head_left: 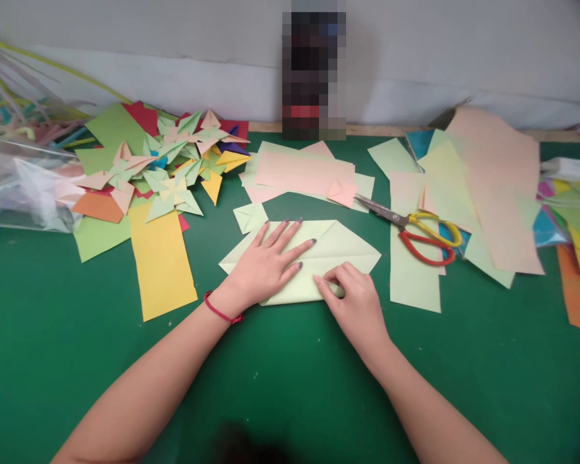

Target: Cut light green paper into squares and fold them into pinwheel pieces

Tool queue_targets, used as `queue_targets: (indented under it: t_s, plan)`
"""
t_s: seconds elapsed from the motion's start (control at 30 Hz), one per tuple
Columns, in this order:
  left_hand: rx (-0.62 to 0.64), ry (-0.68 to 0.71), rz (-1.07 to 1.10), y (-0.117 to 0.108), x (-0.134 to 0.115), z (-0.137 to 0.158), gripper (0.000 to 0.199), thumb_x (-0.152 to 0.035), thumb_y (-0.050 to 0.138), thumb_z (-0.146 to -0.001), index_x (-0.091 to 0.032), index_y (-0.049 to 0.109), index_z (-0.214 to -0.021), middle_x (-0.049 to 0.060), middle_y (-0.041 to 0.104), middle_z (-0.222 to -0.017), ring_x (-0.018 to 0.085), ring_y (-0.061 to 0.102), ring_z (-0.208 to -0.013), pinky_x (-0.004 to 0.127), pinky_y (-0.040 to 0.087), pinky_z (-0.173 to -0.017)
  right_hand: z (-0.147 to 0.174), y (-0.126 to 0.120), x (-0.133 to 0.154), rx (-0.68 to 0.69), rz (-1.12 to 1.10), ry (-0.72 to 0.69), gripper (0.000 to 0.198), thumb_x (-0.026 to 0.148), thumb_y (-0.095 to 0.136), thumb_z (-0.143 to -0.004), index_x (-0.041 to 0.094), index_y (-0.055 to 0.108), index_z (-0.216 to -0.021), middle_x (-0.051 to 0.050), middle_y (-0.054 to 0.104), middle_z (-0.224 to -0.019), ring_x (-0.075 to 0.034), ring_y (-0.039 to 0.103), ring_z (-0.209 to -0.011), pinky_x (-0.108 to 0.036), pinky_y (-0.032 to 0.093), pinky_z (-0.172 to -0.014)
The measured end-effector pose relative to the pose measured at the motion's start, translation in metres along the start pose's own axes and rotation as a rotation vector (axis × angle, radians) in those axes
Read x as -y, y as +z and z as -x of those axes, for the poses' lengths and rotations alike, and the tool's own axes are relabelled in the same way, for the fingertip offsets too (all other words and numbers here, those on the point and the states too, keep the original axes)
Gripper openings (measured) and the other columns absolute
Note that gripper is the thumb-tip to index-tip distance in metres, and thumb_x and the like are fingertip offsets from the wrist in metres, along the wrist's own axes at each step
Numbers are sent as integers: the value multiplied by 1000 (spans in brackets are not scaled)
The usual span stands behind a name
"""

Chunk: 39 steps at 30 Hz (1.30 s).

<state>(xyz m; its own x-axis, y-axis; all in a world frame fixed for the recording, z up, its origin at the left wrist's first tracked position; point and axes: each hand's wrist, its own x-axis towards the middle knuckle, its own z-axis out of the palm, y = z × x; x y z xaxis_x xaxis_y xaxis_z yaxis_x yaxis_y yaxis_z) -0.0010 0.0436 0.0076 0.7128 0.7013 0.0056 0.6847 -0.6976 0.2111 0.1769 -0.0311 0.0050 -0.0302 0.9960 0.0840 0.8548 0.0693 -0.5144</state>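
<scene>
Pale green folded paper (338, 248) lies on the green mat (280, 374); the left hand (265, 261) is spread flat upon it, while the right hand (355, 299) pinches its near edge with curled fingers. Red-and-yellow scissors (415, 235) lie just right, paper pinwheels (174, 167) far left

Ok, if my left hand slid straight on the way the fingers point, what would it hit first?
The left hand lies flat on the pale green folded paper, fingers aimed up and to the right. Past that sheet's edge, the scissors probably come first, around the blade tips, though the pink paper stack lies close to that line.
</scene>
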Motion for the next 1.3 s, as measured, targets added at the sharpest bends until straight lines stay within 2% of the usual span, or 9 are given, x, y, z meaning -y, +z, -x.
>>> queue_targets:
  t_s: [0.1,0.2,0.3,0.53,0.77,1.03,1.2,1.3]
  plan:
    - [-9,3,4,0,0,0,46,-36,33,-93,-29,31,-138,5,15,-151,27,17,-137,50,17,-109,0,-1,0,-10,29,-27,18,32,49,-87,19,50,-74,0,54,-72,-15,51,-70,-30,32,-68]
    - [-17,4,10,0,0,0,46,-36,34,-92,-29,31,-138,5,15,-151,26,17,-137,50,17,-109,0,-2,3,-92,141,-66,12,31,53,-85,19,55,-86,-5,57,-86,-19,50,-80,-32,32,-71]
    - [-14,5,11,0,0,0,46,-36,34,-92,-29,31,-138,5,15,-151,27,17,-137,50,17,-109,2,-3,8,-134,247,-131,9,28,53,-85,20,58,-84,-6,58,-90,-20,48,-81,-34,28,-75]
    - [-3,1,3,0,0,1,46,-35,33,-93,-29,32,-138,5,15,-151,27,17,-137,51,17,-109,3,0,16,-60,254,-225,12,26,49,-89,21,58,-82,-1,59,-77,-15,46,-70,-33,25,-70]
    - [-2,7,2,1,0,0,46,-36,34,-93,-29,31,-138,6,14,-151,27,16,-137,50,17,-109,4,1,20,-12,292,-288,13,21,46,-90,19,58,-84,-2,57,-71,-16,45,-68,-32,24,-67]
    - [-19,12,-1,3,1,0,46,-34,35,-92,-29,31,-138,5,15,-151,26,16,-137,50,16,-109,14,7,28,76,306,-345,17,8,44,-86,19,54,-77,-1,53,-68,-15,43,-65,-32,23,-63]
    - [-11,11,-6,2,1,0,46,-35,33,-93,-29,31,-138,6,15,-151,27,17,-137,50,17,-109,16,14,31,84,299,-355,16,10,45,-86,18,53,-75,-1,52,-68,-16,43,-64,-31,23,-61]
    - [-24,8,-2,2,0,0,45,-34,34,-93,-28,33,-137,6,16,-151,27,18,-137,50,18,-109,14,18,33,70,279,-345,17,18,44,-90,18,53,-75,-1,52,-67,-16,44,-64,-32,24,-61]
